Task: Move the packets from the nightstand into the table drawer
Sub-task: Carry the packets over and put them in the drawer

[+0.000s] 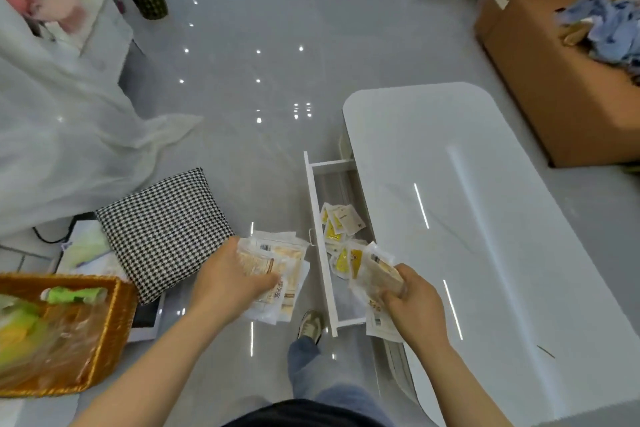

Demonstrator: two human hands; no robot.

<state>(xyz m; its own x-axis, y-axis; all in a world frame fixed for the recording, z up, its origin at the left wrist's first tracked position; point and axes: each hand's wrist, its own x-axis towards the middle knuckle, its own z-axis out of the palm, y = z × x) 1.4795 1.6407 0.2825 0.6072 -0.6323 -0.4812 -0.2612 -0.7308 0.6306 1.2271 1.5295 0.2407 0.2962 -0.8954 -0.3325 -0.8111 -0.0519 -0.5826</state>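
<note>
My left hand (231, 279) grips a stack of clear and white packets (282, 265), held above the floor just left of the open drawer. A smaller bundle of packets (375, 279) is gripped in my right hand (414, 302), which is over the near end of the drawer. The white drawer (317, 218) is pulled out from the left side of the glossy white table (485, 218). Several yellow and white packets (341, 229) lie inside the drawer. The nightstand is not in view.
A houndstooth cushion (162, 229) lies on the floor to the left, beside a wicker basket (69, 333) with green items. A cardboard box (554, 55) holding cloth stands beyond the table. My shoe (311, 324) is close to the drawer front. Sheer white fabric (62, 135) drapes at left.
</note>
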